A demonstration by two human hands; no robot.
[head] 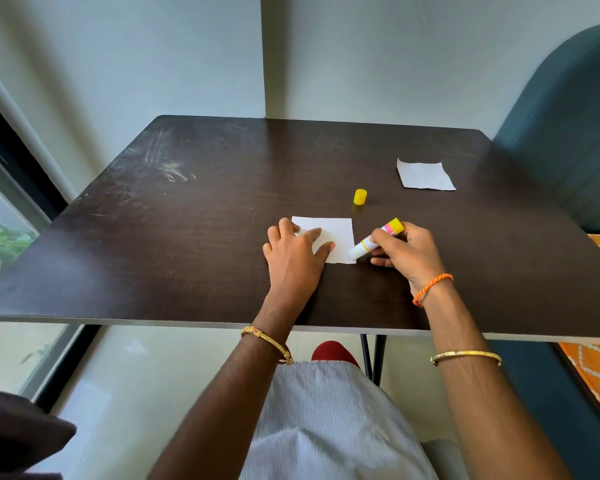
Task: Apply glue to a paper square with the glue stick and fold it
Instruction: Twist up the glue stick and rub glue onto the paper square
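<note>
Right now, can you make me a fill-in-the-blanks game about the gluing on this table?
1. The right hand holds the ____ stick.
2. The left hand presses flat on the paper ____.
3. The little cap standing on the table is coloured ____.
4. The spare paper lies at the far ____ side.

Missing words: glue, square, yellow, right

You see: white paper square point(329, 237), yellow plastic cap point(360, 197), white-yellow-pink glue stick point(378, 239), dark brown wooden table point(187, 237).

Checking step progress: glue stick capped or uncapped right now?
Uncapped. The yellow cap stands alone on the table; the glue stick tip touches the paper square.
</note>
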